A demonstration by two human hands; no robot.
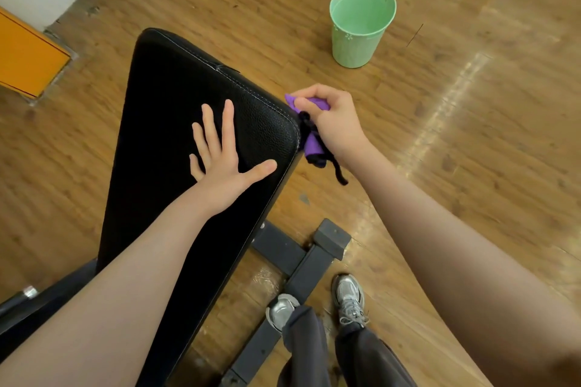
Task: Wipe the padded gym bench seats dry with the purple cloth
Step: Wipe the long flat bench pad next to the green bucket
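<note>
A black padded bench seat [169, 110] with white stitching runs from lower left up to the middle of the view. My left hand [221, 151] lies flat on its top, fingers spread and straight. My right hand [330, 122] grips the purple cloth [311, 148], which has a black edge and a dangling black cord. The cloth is bunched against the seat's right corner edge, just off the top surface.
A green plastic bucket [361, 25] stands on the wooden floor [471, 104] beyond the bench. The bench's dark metal base frame [301, 258] crosses the floor by my feet in silver sneakers [349, 295]. An orange panel [28, 56] sits at far left.
</note>
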